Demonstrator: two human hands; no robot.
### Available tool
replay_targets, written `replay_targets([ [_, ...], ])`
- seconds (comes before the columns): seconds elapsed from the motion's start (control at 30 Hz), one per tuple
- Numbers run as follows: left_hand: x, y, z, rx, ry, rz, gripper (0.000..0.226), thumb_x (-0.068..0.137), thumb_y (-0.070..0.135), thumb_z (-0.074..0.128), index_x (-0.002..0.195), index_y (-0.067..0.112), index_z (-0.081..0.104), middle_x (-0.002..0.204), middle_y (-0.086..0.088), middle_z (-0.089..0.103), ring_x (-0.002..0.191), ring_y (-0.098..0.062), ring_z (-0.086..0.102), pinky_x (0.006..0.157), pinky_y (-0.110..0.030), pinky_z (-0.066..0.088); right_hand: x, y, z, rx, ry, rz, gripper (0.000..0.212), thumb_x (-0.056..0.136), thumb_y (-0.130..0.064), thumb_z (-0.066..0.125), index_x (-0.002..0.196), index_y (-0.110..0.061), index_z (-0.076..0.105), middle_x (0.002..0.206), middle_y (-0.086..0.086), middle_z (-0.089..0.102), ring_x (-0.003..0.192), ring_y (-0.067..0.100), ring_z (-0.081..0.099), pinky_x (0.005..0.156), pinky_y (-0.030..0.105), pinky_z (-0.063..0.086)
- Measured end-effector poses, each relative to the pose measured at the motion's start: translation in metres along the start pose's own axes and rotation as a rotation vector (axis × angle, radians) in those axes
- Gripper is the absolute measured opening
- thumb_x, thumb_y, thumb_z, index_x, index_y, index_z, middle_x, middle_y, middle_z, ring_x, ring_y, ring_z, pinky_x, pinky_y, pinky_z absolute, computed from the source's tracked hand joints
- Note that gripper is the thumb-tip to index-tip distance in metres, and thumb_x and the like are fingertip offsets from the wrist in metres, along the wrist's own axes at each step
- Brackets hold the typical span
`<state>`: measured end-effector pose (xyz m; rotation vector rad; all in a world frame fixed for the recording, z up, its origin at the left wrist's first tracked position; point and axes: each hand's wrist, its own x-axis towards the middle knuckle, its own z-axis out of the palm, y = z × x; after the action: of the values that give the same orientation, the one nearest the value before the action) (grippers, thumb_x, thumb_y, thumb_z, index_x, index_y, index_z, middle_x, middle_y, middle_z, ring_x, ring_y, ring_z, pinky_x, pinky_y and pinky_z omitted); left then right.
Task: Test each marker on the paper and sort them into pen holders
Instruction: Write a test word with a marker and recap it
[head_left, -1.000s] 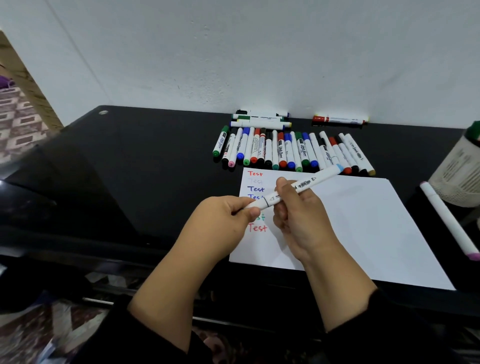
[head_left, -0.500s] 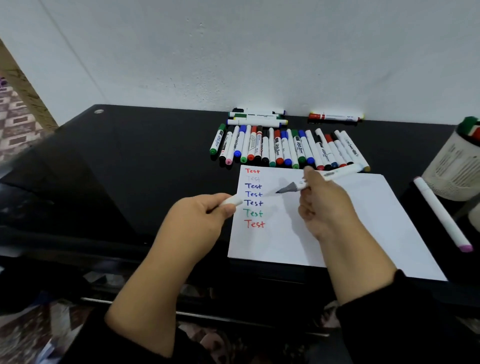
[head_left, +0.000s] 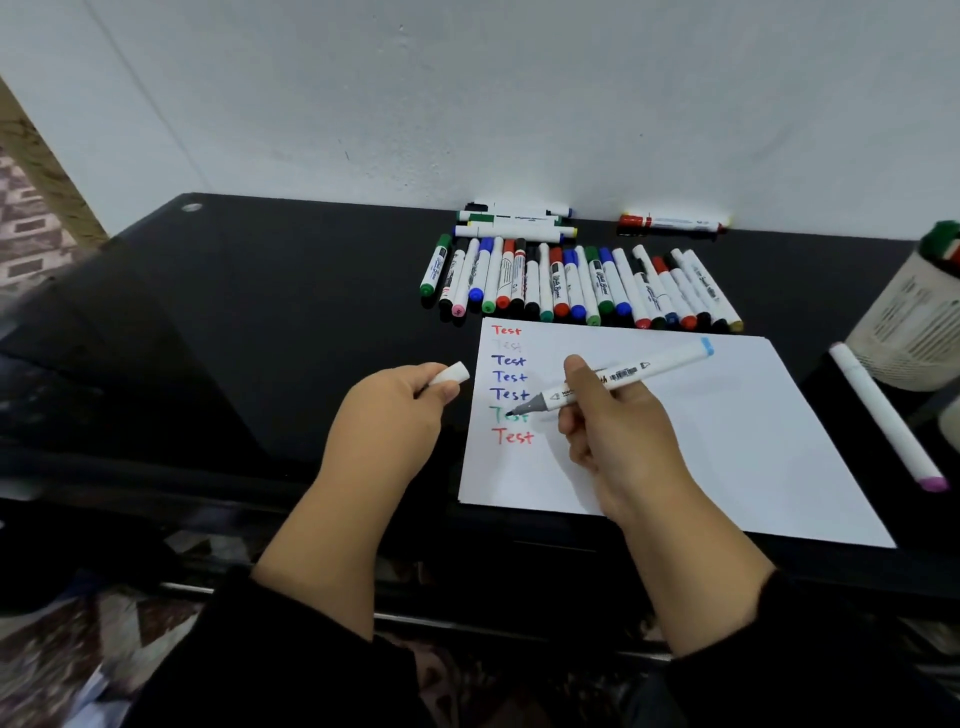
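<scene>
My right hand (head_left: 618, 431) grips one uncapped white marker (head_left: 623, 375), grey tip over green word on paper (head_left: 701, 441). My left hand (head_left: 395, 410) pinches its cap (head_left: 451, 374). Seven "Test" lines written. One pen holder (head_left: 914, 327) at desk (head_left: 234, 312) right edge.

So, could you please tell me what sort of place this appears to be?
Probably a home desk: a glossy black desktop against a plain white wall, a patterned floor mat at left, and a row of whiteboard markers behind white paper.
</scene>
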<state>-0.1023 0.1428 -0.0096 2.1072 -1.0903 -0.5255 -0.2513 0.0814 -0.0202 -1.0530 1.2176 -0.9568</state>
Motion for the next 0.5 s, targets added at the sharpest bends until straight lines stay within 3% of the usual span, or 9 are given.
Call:
replay_targets([
  [0.17,0.002,-0.001,0.000,-0.007,-0.024,-0.018,0.033,0.095,0.034,0.049,0.128,0.031,0.056,0.115,0.006,0.062,0.091,-0.010,0.053,0.072,-0.024,0.039,-0.007,0.008,0.000,-0.175,0.022,-0.206,0.032,0.087,-0.031,0.066,0.064,-0.016,0.049,0.046,-0.004,0.055,0.038,0.003,0.043,0.055,0.024,0.038],
  [0.27,0.002,-0.004,0.001,0.002,-0.065,-0.006,0.032,0.095,0.034,0.050,0.126,0.032,0.058,0.098,0.008,0.062,0.076,-0.007,0.053,0.060,-0.023,0.039,-0.010,0.011,0.003,-0.274,0.029,-0.275,0.033,0.090,-0.028,0.061,0.065,-0.016,0.044,0.048,-0.002,0.054,0.040,0.001,0.047,0.052,0.016,0.040],
  [0.37,0.002,-0.007,0.002,0.008,-0.093,0.019,0.028,0.095,0.033,0.051,0.121,0.032,0.061,0.079,0.016,0.057,0.067,-0.004,0.051,0.055,-0.021,0.037,-0.013,0.016,0.005,-0.326,0.030,-0.306,0.032,0.090,-0.027,0.059,0.065,-0.017,0.041,0.056,0.002,0.054,0.051,0.007,0.050,0.052,0.018,0.040],
  [0.5,0.003,-0.008,0.002,0.028,-0.105,0.017,0.027,0.095,0.034,0.050,0.120,0.033,0.061,0.077,0.016,0.056,0.065,-0.004,0.051,0.053,-0.021,0.036,-0.015,0.018,0.002,-0.344,0.016,-0.320,0.033,0.091,-0.027,0.058,0.065,-0.017,0.040,0.056,0.000,0.052,0.054,0.010,0.050,0.052,0.019,0.039],
])
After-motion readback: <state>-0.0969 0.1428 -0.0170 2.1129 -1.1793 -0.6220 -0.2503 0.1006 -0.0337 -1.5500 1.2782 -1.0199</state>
